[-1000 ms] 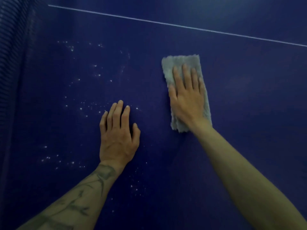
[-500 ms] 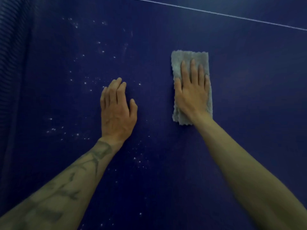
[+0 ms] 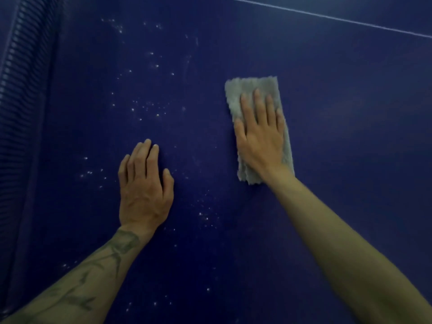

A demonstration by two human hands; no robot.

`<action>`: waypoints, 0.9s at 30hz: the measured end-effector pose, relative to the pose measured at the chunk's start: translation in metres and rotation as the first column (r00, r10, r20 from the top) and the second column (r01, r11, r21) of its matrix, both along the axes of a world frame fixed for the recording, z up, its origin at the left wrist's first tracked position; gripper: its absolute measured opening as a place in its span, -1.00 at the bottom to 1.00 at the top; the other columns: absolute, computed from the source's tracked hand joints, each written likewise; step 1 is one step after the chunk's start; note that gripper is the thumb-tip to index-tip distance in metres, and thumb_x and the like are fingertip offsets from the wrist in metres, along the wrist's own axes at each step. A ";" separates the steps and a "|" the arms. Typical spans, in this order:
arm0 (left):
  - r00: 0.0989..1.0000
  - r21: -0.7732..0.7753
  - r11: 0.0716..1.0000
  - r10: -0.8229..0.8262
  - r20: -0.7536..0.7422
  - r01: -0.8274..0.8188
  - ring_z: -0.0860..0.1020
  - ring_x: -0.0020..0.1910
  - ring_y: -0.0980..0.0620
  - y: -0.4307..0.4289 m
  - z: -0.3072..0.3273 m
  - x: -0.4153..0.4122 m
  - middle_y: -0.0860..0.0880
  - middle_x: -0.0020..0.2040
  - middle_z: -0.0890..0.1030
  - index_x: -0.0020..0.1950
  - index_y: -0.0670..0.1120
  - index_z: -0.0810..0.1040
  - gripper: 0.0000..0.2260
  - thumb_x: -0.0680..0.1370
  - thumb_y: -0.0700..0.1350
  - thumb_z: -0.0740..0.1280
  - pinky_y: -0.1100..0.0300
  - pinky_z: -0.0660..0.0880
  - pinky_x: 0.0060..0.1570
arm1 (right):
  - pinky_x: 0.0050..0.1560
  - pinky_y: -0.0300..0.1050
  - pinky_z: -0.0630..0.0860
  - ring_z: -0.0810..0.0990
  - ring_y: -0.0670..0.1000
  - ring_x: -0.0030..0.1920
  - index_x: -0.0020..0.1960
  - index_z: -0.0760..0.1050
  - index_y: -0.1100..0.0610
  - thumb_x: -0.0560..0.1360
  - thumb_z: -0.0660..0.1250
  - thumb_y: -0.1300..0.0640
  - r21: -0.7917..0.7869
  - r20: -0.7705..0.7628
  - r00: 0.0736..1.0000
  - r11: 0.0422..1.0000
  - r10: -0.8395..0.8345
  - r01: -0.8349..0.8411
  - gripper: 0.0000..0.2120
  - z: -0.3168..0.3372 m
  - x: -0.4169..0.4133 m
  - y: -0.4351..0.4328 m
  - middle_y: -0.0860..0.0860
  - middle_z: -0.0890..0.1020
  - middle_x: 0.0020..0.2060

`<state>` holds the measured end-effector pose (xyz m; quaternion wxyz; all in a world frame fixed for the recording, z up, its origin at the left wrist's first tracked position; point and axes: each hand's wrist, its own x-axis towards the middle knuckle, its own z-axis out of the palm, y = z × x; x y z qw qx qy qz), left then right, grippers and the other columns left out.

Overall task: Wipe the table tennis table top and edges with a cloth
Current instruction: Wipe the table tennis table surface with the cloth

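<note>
desk: The blue desk (image 3: pixel 339 141) for table tennis fills almost the whole view.
cloth: A grey cloth (image 3: pixel 253 86), folded long, lies flat on the desk. It is right of the middle and well away from the left edge. Its fuzzy far end sticks out past the fingertips.
right hand: The right hand (image 3: pixel 259 139) lies flat on top of the cloth, palm down, fingers straight and a little spread. It presses on the cloth and does not curl round it.
left hand: The left hand (image 3: pixel 143 190) lies flat on the bare desk, palm down, fingers straight and close together. It holds nothing. It is left of the cloth and not touching it.
both hands: They are apart, with bare blue desk between them.
tattoo: A dark tattoo (image 3: pixel 112 253) runs along the left forearm.
white specks: Tiny white specks (image 3: pixel 145 106) dot the desk, mostly around the left hand and beyond it.
white line: A thin white line (image 3: pixel 327 17) slants across the far right part of the desk.
ribbed strip: A dark ribbed strip (image 3: pixel 21 90) runs along the left side. I cannot tell what it is.
</note>
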<state>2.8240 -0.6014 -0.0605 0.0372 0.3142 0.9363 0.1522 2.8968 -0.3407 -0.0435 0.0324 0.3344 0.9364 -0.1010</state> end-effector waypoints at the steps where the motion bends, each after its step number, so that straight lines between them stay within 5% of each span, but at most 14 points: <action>1: 1.000 0.001 1.000 -0.001 -0.002 0.001 0.23 0.62 -0.16 0.000 -0.001 0.000 -0.20 0.60 0.29 0.59 -0.24 0.29 -0.52 0.70 -0.07 0.14 -0.15 0.07 0.64 | 0.70 0.20 -0.12 -0.11 0.13 0.73 0.75 -0.05 -0.05 0.77 -0.05 -0.13 -0.011 -0.017 0.999 0.999 -0.050 0.050 -0.41 0.000 -0.016 0.002 0.04 -0.05 0.74; 4: 1.000 0.001 1.000 -0.005 -0.013 0.005 0.23 0.62 -0.17 0.000 -0.001 0.000 -0.20 0.60 0.29 0.59 -0.25 0.29 -0.52 0.69 -0.08 0.15 -0.16 0.07 0.64 | 0.70 0.22 -0.13 -0.11 0.15 0.73 0.76 -0.06 -0.02 0.77 -0.07 -0.14 -0.014 -0.038 0.999 1.000 -0.010 0.010 -0.41 -0.004 -0.044 -0.022 0.07 -0.06 0.74; 9: 1.000 0.020 1.000 0.002 -0.005 -0.002 0.24 0.61 -0.18 0.001 0.001 -0.001 -0.21 0.60 0.30 0.58 -0.25 0.30 -0.51 0.67 -0.12 0.14 -0.15 0.06 0.64 | 0.70 0.22 -0.03 -0.06 0.12 0.73 0.74 0.07 -0.01 0.76 0.06 -0.09 -0.005 -0.052 0.916 0.917 0.398 -0.399 -0.42 -0.008 0.027 -0.084 0.06 0.04 0.74; 13: 1.000 0.022 1.000 -0.003 0.004 0.003 0.23 0.62 -0.17 0.001 0.001 -0.001 -0.20 0.60 0.28 0.58 -0.25 0.29 -0.52 0.67 -0.12 0.13 -0.12 0.03 0.65 | 0.69 0.22 -0.02 -0.06 0.11 0.73 0.75 0.04 -0.03 0.77 0.00 -0.11 0.010 0.019 0.983 0.983 0.185 -0.185 -0.43 -0.003 0.057 -0.040 0.03 0.03 0.74; 18: 1.000 0.012 1.000 -0.004 0.002 0.004 0.22 0.62 -0.17 0.000 0.000 -0.001 -0.19 0.61 0.28 0.58 -0.26 0.30 -0.52 0.66 -0.14 0.12 -0.14 0.04 0.65 | 0.70 0.22 -0.09 -0.09 0.14 0.73 0.75 -0.03 -0.03 0.76 -0.03 -0.12 0.010 -0.023 0.991 0.991 -0.132 0.132 -0.41 -0.004 -0.005 -0.038 0.06 -0.03 0.74; 24: 1.000 0.017 1.000 -0.007 -0.020 0.007 0.22 0.62 -0.17 0.000 -0.001 -0.001 -0.19 0.61 0.27 0.59 -0.24 0.28 -0.51 0.65 -0.16 0.13 -0.12 0.02 0.64 | 0.70 0.24 0.00 -0.07 0.12 0.73 0.75 0.05 -0.01 0.76 0.07 -0.08 -0.040 -0.053 0.969 0.969 0.243 -0.245 -0.41 -0.007 0.058 -0.128 0.04 0.02 0.74; 27: 1.000 0.023 1.000 -0.009 -0.009 0.009 0.20 0.63 -0.16 -0.001 -0.001 -0.001 -0.18 0.61 0.26 0.59 -0.24 0.26 -0.51 0.65 -0.15 0.12 -0.10 -0.01 0.65 | 0.68 0.25 0.05 -0.05 0.13 0.73 0.74 0.07 -0.02 0.76 0.01 -0.10 -0.026 0.039 0.992 0.992 0.123 -0.122 -0.43 -0.001 0.095 -0.094 0.04 0.04 0.74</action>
